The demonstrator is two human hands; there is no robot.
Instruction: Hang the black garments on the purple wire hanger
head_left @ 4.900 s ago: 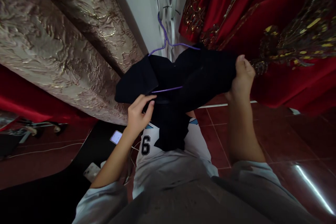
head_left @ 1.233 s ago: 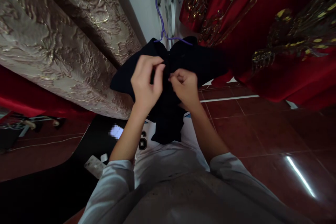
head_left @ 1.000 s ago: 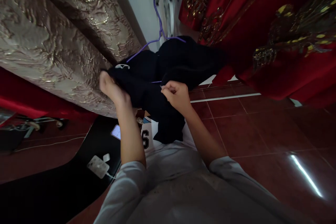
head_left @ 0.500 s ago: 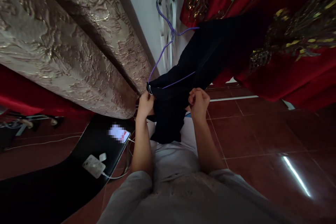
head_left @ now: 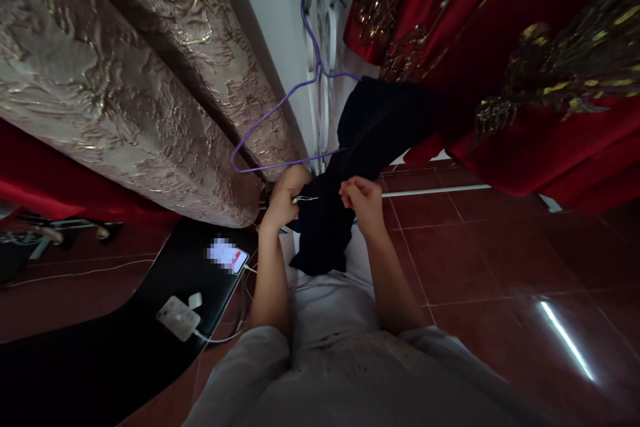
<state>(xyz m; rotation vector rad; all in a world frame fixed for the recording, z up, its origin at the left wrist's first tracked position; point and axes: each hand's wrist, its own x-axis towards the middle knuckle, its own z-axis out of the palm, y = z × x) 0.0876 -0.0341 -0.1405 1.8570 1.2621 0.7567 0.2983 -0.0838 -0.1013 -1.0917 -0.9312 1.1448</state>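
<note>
Dark garment in front of me, part on the purple hanger, part hanging down over my lap. Only the hanger's right arm runs into the cloth; its left arm and corner stand bare, and the lower bar enters the garment near the middle.

Left grip: fingers together, clamped on the garment's loose left edge, just beside a small white marking. This edge sits below the hanger bar, apart from it.

Right grip: fingers curled in, tips drawn close at the garment's front. Cannot tell whether cloth is pinched between them.

Hanger hook points up at white metalwork by a pale wall; catch point unclear. Beige textured drape on the left, its edge behind the hanger's bare corner. Red fabric with gold sequins on the right, the garment's far end darkening against it.

Low on my left, a black surface: lit phone, its screen partly blurred; nearer me, a pale phone with a white cable and a small white case beside it. Red tiled floor on the right, one streak of reflected light.
</note>
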